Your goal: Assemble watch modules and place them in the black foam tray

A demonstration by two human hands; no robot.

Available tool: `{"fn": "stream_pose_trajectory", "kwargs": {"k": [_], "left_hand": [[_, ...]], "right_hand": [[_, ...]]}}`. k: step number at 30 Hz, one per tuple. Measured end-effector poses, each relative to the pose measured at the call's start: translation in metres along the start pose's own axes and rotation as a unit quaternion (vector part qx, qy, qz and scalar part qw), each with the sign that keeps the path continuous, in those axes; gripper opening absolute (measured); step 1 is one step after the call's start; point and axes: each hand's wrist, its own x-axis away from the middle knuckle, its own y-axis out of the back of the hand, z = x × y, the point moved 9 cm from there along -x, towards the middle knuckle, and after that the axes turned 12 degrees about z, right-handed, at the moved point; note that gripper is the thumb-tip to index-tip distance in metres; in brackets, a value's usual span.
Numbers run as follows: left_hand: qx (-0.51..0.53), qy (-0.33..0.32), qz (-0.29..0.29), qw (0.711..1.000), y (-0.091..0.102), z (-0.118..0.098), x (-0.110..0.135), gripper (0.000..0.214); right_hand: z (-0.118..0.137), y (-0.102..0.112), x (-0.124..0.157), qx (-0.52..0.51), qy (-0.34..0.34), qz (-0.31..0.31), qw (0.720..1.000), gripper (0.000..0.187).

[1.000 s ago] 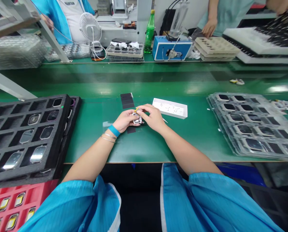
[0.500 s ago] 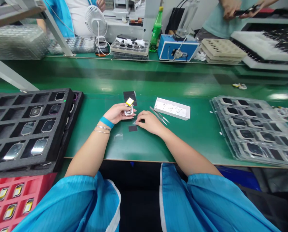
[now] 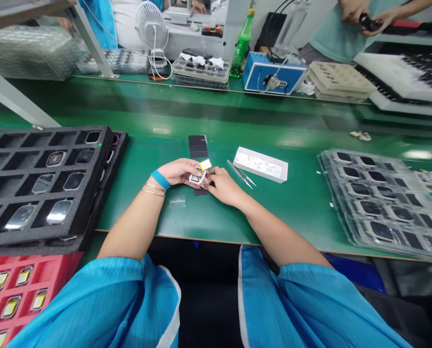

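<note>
Left hand (image 3: 180,170): thumb and fingers pinch a small white case (image 3: 196,180); a blue band (image 3: 160,179) and thin silver bangles (image 3: 153,190) circle the wrist.
White case: held between both hands, above the middle of the green surface (image 3: 219,222), its inside showing; a yellow-and-white piece (image 3: 205,164) sticks out at its far edge.
Right hand (image 3: 221,183): fingers bunched together against the right side of the case; whether they pinch anything is too small to tell.
Red tray (image 3: 58,270): lower left corner, with small yellow-and-white parts (image 3: 11,307) in several compartments.
Black trays (image 3: 100,166): stacked at the left, beyond the red one, with watches (image 3: 43,183) in some compartments.
Clear film (image 3: 177,201): flat on the surface, just nearer than the left hand.
Black sheet (image 3: 197,146): flat on the surface, just beyond the hands.
Tweezers (image 3: 240,175): lying right of the right hand, tips toward the person.
White box (image 3: 285,172): shallow, beside the tweezers, with tiny dark bits (image 3: 265,166) scattered inside.
Clear trays (image 3: 334,174): stacked at far right, holding dark-faced watch pieces (image 3: 381,230).
</note>
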Motion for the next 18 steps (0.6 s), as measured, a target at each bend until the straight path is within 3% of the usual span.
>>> {"fn": "stream_pose_trajectory", "kwargs": {"k": [7, 12, 15, 18], "left_hand": [[0.006, 0.003, 0.005, 1.000, 0.003, 0.003, -0.002, 0.024], [0.001, 0.010, -0.017, 1.000, 0.008, 0.004, -0.001, 0.024], [0.005, 0.016, -0.042, 0.999, 0.007, 0.003, 0.000, 0.020], [0.007, -0.002, -0.095, 0.995, 0.010, -0.001, 0.000, 0.017]], "right_hand": [[0.006, -0.003, 0.005, 0.008, 0.004, 0.059, 0.998, 0.011], [0.013, 0.016, 0.017, -0.096, 0.121, 0.067, 0.986, 0.012], [0.013, 0.033, 0.022, -0.154, 0.173, 0.026, 0.972, 0.013], [0.007, 0.050, 0.025, -0.237, 0.184, -0.060, 0.952, 0.012]]}}
